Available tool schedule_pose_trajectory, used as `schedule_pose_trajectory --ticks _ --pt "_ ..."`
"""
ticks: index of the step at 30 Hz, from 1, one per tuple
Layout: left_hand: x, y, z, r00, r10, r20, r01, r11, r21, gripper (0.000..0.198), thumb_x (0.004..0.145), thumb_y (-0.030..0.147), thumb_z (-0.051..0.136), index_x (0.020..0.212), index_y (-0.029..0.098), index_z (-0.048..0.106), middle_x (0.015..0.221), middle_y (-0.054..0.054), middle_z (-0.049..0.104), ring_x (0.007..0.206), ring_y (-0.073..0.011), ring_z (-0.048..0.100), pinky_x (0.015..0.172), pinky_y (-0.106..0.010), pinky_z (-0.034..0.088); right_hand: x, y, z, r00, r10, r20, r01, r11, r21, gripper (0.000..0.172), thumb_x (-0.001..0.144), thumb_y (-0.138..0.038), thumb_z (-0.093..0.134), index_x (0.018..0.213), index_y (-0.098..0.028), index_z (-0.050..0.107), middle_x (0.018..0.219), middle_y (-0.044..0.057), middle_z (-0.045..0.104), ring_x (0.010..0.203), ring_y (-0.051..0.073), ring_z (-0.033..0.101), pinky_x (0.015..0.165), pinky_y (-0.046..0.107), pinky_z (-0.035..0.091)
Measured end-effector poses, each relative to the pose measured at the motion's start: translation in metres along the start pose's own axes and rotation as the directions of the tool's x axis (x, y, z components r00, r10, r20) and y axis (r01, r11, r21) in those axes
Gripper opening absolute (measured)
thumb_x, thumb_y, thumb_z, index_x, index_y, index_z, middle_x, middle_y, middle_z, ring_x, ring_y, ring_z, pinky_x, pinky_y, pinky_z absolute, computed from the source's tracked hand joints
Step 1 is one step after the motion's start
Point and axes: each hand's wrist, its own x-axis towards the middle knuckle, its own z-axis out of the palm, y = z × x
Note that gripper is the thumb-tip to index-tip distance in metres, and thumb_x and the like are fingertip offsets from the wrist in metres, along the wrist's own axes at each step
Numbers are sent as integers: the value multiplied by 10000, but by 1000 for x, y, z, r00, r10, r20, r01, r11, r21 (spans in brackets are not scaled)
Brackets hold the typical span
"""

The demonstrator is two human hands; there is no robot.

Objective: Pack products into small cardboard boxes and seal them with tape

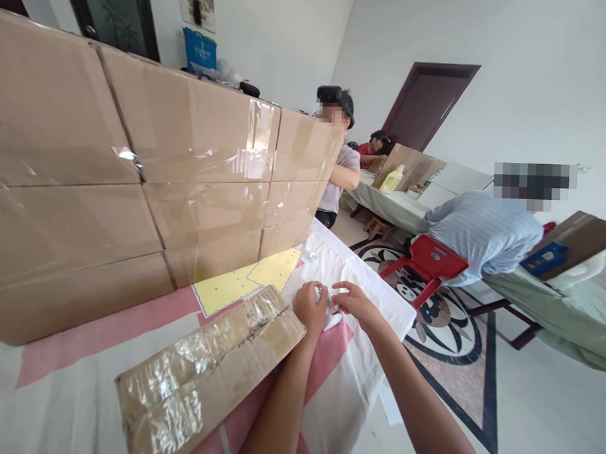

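Note:
Close together over the table's right end are my two hands. Curled fingers of my left hand [310, 307] close around a small greyish-white thing [322, 294], too small and covered to name. My right hand [353, 300] is just right of it, fingers apart and pointing toward that thing. Below the hands, a small white item [332, 319] lies on the cloth, partly hidden. A long cardboard box [213, 376] sealed with shiny clear tape lies left of my left forearm. Yellow dotted sheets [231, 287] rest behind it.
Taped cardboard boxes [201, 150] form a tall wall along the left, with a blue basket [200, 49] on top. The table's edge [404, 316] runs on my right. Several people work nearby; one sits on a red chair [438, 258] by a green-covered table [568, 316].

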Motion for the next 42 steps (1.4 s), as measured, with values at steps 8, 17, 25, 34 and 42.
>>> schedule_pose_trajectory --ticks 8,17,25,34,42 --pt "1 1 -2 999 14 47 -13 1000 -5 182 978 298 538 1072 242 684 1193 -64 746 1120 -247 670 995 -392 464 -5 11 -2 999 -36 9 35 998 60 366 579 -249 635 937 -179 609 627 21 704 541 116 471 553 263 299" --pt "0 5 -6 999 -13 52 13 1000 1 195 867 280 692 1060 248 683 1173 -51 743 1136 -260 663 1018 -403 452 -14 32 17 984 -150 -95 168 963 213 340 669 -361 648 967 -201 611 668 -27 640 657 136 516 679 280 399" --pt "0 6 -8 996 -8 87 6 1000 28 172 940 305 573 1064 237 671 1176 -66 734 1142 -257 650 1029 -415 454 -20 23 10 994 -86 -70 100 970 221 403 652 -340 705 1017 -190 624 738 21 707 690 163 561 621 269 356" --pt "-7 8 -25 896 134 424 -168 985 42 841 765 310 711 1541 270 390 1622 -116 393 1549 -274 300 1262 -455 240 -14 28 15 990 -36 -133 71 960 272 369 637 -328 673 981 -202 632 667 -12 626 644 157 528 609 268 383" --pt "-4 6 -28 859 116 498 -222 962 158 988 697 407 794 1575 314 350 1662 -128 296 1559 -350 255 1254 -520 256 -14 31 10 995 -24 -97 50 961 271 357 644 -327 688 976 -211 625 681 -11 651 664 165 557 615 272 380"
